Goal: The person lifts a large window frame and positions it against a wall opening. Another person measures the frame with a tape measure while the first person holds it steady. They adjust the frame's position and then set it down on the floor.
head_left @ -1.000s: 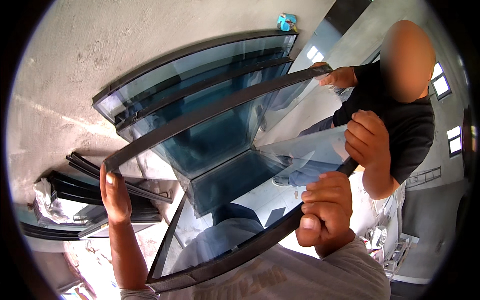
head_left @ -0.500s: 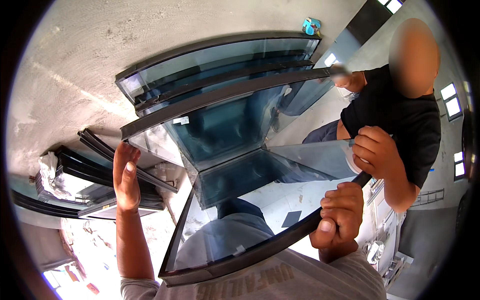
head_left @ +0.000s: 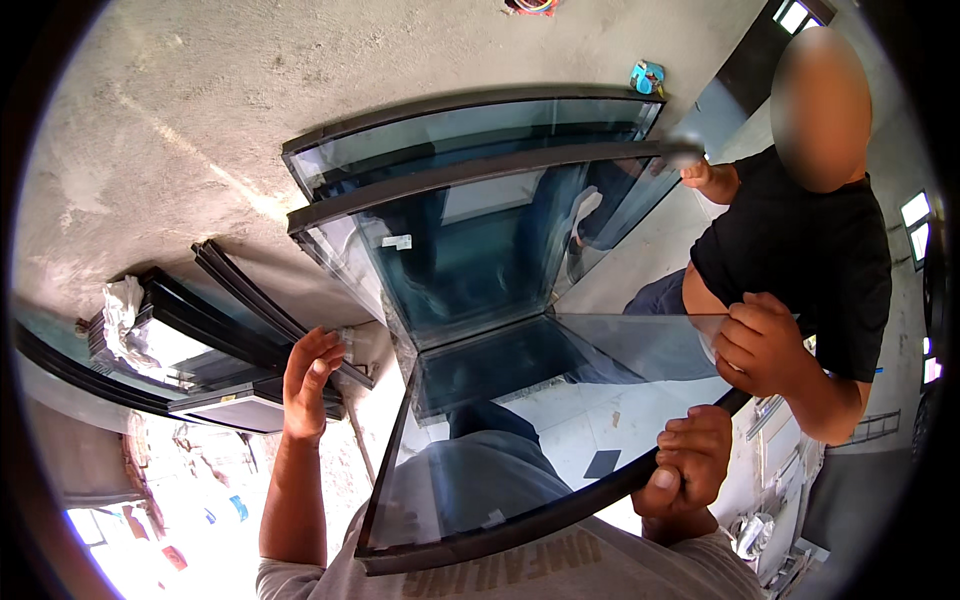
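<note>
A dark-framed glass panel (head_left: 470, 542) leans toward my chest, its lower end near the floor. My right hand (head_left: 685, 462) is wrapped round its near frame edge. A co-worker's hand (head_left: 762, 345) grips the same panel by its right corner. My left hand (head_left: 314, 384) is raised, fingers slightly bent and apart, holding nothing; it is below the left corner of a second framed glass panel (head_left: 470, 172). That panel stands in front of another framed panel (head_left: 470, 108) against the wall, and the co-worker's other hand (head_left: 708, 178) is at its top right corner.
The rough grey wall (head_left: 200, 120) rises behind the panels, with a blue object (head_left: 647, 77) on the rear frame. Dark frame profiles (head_left: 270, 300) lean at the left beside stacked frames (head_left: 190, 320). The co-worker (head_left: 810, 240) stands at the right; a dark flat piece (head_left: 603, 464) lies on the pale floor.
My left hand has come away from the corner of the second panel. That panel has tilted back toward the stack, covering a frame seen behind it earlier. My right hand keeps its grip.
</note>
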The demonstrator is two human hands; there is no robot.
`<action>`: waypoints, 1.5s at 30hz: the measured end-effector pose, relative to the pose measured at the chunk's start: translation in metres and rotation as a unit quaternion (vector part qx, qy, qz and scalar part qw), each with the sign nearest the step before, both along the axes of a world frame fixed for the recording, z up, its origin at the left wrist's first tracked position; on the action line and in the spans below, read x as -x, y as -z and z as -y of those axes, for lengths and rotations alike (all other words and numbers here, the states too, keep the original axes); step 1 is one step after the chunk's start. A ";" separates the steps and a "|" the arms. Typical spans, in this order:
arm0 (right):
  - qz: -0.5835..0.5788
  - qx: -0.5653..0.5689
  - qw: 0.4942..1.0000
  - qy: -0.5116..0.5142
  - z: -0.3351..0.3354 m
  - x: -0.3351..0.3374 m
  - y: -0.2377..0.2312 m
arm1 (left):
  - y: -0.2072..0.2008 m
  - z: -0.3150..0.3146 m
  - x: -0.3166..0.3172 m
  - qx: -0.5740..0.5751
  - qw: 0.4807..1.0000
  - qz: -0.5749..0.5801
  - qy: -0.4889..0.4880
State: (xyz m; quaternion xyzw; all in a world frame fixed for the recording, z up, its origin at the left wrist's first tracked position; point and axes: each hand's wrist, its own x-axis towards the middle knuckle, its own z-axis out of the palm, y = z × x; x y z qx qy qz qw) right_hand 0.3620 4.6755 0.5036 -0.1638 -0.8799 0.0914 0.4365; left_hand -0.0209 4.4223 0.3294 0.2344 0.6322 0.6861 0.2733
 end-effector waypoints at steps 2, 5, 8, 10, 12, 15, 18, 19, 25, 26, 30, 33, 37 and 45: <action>-0.001 0.000 1.000 -0.002 0.001 -0.003 0.000 | 0.000 0.001 -0.001 -0.002 1.000 0.002 -0.004; 0.006 0.004 1.000 -0.001 0.005 -0.009 0.000 | 0.001 0.001 -0.005 -0.006 1.000 0.003 -0.008; 0.006 0.006 1.000 0.005 0.010 -0.015 0.002 | 0.003 0.001 -0.009 -0.003 1.000 0.007 -0.002; 0.004 0.004 1.000 0.006 0.013 -0.020 0.005 | 0.002 0.001 -0.013 0.002 1.000 0.010 0.002; 0.001 -0.001 1.000 0.004 0.015 -0.024 0.006 | 0.003 0.001 -0.017 0.007 1.000 0.011 0.009; -0.006 0.001 1.000 0.000 0.015 -0.027 0.008 | 0.002 0.003 -0.023 0.016 1.000 0.013 0.014; -0.012 -0.006 1.000 -0.006 0.015 -0.028 0.010 | 0.004 0.007 -0.027 0.014 1.000 0.023 0.014; -0.016 -0.004 1.000 -0.003 0.016 -0.029 0.010 | 0.004 0.008 -0.029 0.015 0.999 0.027 0.013; -0.027 -0.021 0.999 -0.004 0.018 -0.031 0.013 | 0.006 0.019 -0.034 0.027 0.999 0.037 0.012; -0.023 -0.026 0.999 -0.009 0.019 -0.032 0.013 | 0.005 0.020 -0.035 0.027 0.999 0.036 0.012; -0.019 -0.035 0.999 -0.017 0.019 -0.035 0.015 | 0.006 0.026 -0.037 0.036 0.999 0.025 0.015; -0.028 -0.034 0.999 -0.010 0.020 -0.035 0.016 | 0.010 0.029 -0.037 0.031 0.999 0.019 0.015; -0.031 -0.032 0.999 -0.001 0.024 -0.036 0.018 | 0.012 0.029 -0.037 0.025 1.000 0.014 0.013; -0.029 -0.027 0.999 -0.001 0.024 -0.039 0.017 | 0.007 0.026 -0.042 0.016 0.999 0.031 0.017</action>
